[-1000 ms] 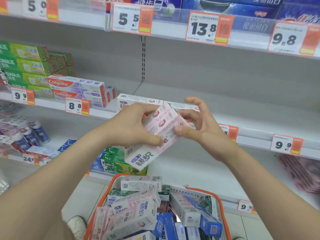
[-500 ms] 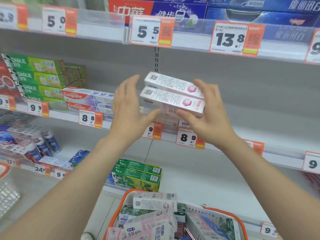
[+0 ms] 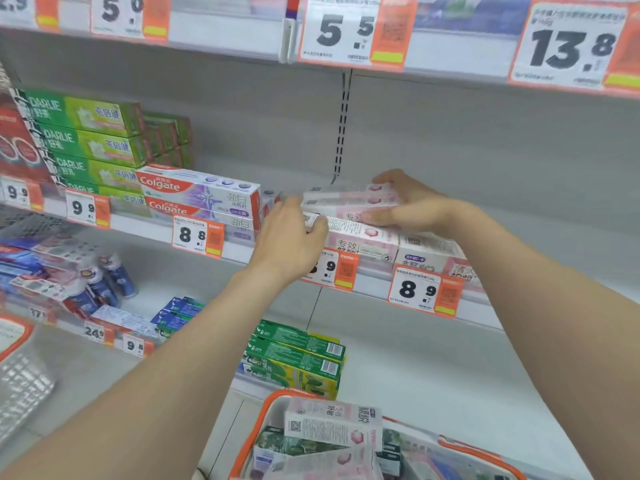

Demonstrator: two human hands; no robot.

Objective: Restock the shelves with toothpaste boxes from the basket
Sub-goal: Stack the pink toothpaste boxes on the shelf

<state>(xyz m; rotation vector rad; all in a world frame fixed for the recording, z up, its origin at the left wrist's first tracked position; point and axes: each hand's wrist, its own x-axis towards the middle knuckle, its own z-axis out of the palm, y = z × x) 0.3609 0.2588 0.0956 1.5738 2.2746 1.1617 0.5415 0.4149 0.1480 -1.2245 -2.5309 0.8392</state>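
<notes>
Lowered from mid-air, two pink boxes (image 3: 349, 199) now lie on the stack on the centre shelf (image 3: 239, 251). Left hand (image 3: 294, 237) fingers curl round their left end; right hand (image 3: 412, 206) fingers pinch the right end. Basket (image 3: 275, 395) sits lower centre.

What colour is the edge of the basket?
The rim of the basket is orange, clearest in the head view.

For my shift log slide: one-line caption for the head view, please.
Left hand and right hand hold two stacked pink toothpaste boxes at the shelf beside Colgate boxes, above the basket.
</notes>
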